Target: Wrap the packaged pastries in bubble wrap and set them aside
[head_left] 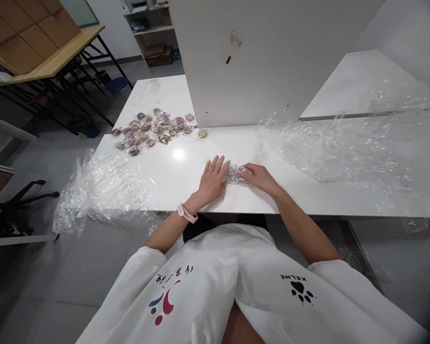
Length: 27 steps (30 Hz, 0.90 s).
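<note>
My left hand [212, 182] lies nearly flat at the front of the white table, its fingers stretched out along the left end of a clear plastic-wrapped bundle [232, 175]. On the bundle's right end, my right hand [261, 178] has its fingers and thumb closed. What is inside the wrap is too hidden and glossy to make out. Beyond my hands, to the left, several small wrapped pieces [143, 136] in brown, tan and pink lie in a loose pile. A single tan wrapped piece [202, 134] sits a little apart at its right.
A heap of clear plastic bags [107, 184] hangs over the table's left front edge. More clear plastic sheeting [329, 148] spreads across the right side. A tall white panel [251, 71] rises behind the white table [172, 191]. A blue stool [116, 84] stands back left.
</note>
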Available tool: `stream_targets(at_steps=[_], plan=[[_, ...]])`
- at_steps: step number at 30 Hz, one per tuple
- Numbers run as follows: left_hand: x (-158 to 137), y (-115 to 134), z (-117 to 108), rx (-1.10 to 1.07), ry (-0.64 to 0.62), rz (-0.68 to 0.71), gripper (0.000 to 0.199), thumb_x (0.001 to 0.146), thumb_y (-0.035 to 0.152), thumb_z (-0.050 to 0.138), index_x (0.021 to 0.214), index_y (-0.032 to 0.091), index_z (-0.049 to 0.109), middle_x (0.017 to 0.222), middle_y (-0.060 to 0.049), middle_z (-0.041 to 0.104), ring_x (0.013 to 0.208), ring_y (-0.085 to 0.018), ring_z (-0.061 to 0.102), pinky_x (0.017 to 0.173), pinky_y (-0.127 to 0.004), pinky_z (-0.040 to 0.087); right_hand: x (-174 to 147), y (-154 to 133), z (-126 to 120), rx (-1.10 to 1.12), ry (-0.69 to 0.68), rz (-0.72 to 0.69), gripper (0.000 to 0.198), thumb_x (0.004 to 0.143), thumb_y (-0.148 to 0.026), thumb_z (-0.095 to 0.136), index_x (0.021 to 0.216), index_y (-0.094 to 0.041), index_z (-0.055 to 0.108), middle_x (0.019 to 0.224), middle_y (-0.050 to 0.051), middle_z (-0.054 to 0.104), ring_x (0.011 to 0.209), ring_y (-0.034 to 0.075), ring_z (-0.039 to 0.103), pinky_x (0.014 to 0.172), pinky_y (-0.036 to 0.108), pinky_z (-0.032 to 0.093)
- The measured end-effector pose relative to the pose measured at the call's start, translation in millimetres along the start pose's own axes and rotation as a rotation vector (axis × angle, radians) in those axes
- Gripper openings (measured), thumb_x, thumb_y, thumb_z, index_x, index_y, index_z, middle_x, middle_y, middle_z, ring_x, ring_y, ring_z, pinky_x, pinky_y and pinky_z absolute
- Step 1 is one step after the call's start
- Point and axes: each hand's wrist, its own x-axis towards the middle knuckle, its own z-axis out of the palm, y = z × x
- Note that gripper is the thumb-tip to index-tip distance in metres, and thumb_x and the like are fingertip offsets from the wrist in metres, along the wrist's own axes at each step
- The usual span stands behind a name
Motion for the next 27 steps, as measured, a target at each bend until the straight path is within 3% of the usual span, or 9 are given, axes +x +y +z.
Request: stream_targets(at_steps=[2, 5, 11, 15, 19, 22, 24, 27], plan=[[2.0, -0.5, 18.8, -0.043, -0.056, -0.064, 0.063, 0.092, 0.018, 0.043, 0.153, 0.010, 0.026, 0.161, -0.022, 0.030, 0.153, -0.033, 0.019, 0.122, -0.058, 0.023, -8.4, 4.0, 4.1, -0.003, 0.045, -0.021, 0.036, 0.091, -0.047, 0.055, 0.106, -0.019, 0.071, 0.101, 0.005, 0.073, 0.087, 0.021, 0.063, 0.076, 0.031, 0.044], [5.4, -2.5, 34.3, -0.105, -0.067, -0.175, 0.058, 0.095, 0.016, 0.035, 0.152, 0.007, 0.028, 0.158, -0.022, 0.035, 0.152, -0.031, 0.024, 0.123, -0.054, 0.025, -31.6, 10.7, 9.0, -0.167, 0.228, -0.077, 0.039, 0.093, -0.041, 0.054, 0.120, -0.017, 0.067, 0.116, 0.010, 0.070, 0.102, 0.025, 0.061, 0.088, 0.036, 0.044], [9.6, 14.5, 29.8, -0.069, -0.066, -0.332, 0.064, 0.087, 0.001, 0.034, 0.151, -0.002, 0.031, 0.161, -0.024, 0.027, 0.154, -0.032, 0.011, 0.127, -0.052, 0.010, -78.4, 19.0, 18.0, -0.536, 0.572, 0.021, 0.031, 0.095, -0.036, 0.055, 0.116, -0.021, 0.072, 0.114, 0.011, 0.068, 0.103, 0.030, 0.054, 0.085, 0.042, 0.042], [12.1, 17.4, 27.3, -0.194, 0.020, -0.374, 0.061, 0.086, -0.001, 0.034, 0.146, 0.000, 0.043, 0.154, -0.023, 0.041, 0.152, -0.031, 0.023, 0.126, -0.052, 0.009, -87.1, 10.2, 25.8, -0.543, 0.748, 0.049, 0.033, 0.098, -0.034, 0.050, 0.120, -0.021, 0.070, 0.118, 0.014, 0.062, 0.102, 0.028, 0.055, 0.084, 0.042, 0.045], [11.7, 10.9, 24.5, -0.593, 0.252, -0.484, 0.046, 0.091, 0.008, 0.041, 0.130, 0.016, 0.063, 0.139, -0.013, 0.061, 0.144, -0.028, 0.040, 0.124, -0.052, 0.018, -82.6, 3.1, 36.4, -0.200, 0.672, 0.057, 0.038, 0.099, -0.041, 0.045, 0.120, -0.020, 0.068, 0.109, 0.013, 0.061, 0.090, 0.022, 0.061, 0.078, 0.037, 0.053], [10.1, 18.8, 16.5, -1.077, 0.380, -0.593, 0.037, 0.090, 0.020, 0.055, 0.124, 0.019, 0.067, 0.131, -0.011, 0.066, 0.127, -0.027, 0.056, 0.113, -0.046, 0.038, -74.8, 0.2, 39.9, 0.240, 0.541, 0.147, 0.053, 0.093, -0.057, 0.051, 0.128, -0.020, 0.063, 0.117, 0.013, 0.062, 0.101, 0.024, 0.064, 0.086, 0.040, 0.057], [9.0, 32.7, 9.0, -1.416, 0.338, -0.601, 0.042, 0.083, 0.027, 0.067, 0.124, 0.018, 0.068, 0.122, -0.010, 0.070, 0.109, -0.023, 0.065, 0.099, -0.038, 0.048, -70.7, -3.6, 37.2, 0.575, 0.429, 0.189, 0.060, 0.090, -0.064, 0.053, 0.133, -0.022, 0.059, 0.128, 0.012, 0.062, 0.116, 0.025, 0.061, 0.096, 0.042, 0.054], [5.2, 58.2, -1.3, -1.754, 0.137, -0.565, 0.050, 0.068, 0.026, 0.080, 0.116, 0.017, 0.072, 0.106, -0.007, 0.074, 0.084, -0.015, 0.065, 0.080, -0.026, 0.050, -71.1, -12.1, 26.5, 0.960, 0.197, 0.128, 0.061, 0.088, -0.066, 0.057, 0.133, -0.025, 0.059, 0.136, 0.008, 0.061, 0.124, 0.026, 0.058, 0.103, 0.043, 0.051]])
